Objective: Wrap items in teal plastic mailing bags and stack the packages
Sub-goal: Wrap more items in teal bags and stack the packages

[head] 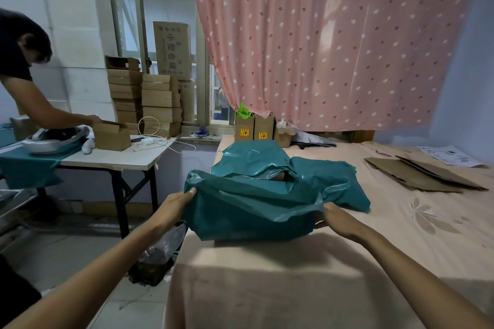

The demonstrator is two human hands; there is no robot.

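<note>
A bulky teal mailing bag lies on the peach bed cover, with something inside that I cannot see. My left hand pinches its left end, fingers closed on the plastic. At the bag's right end my right hand grips the plastic too. Behind this one lie two more teal bags, one at the back and one to the right, overlapping and crumpled.
Flattened cardboard lies on the bed at right. Small brown boxes stand by the pink curtain. On the left, another person works at a table with an open box and stacked cartons. A dark bag sits on the floor.
</note>
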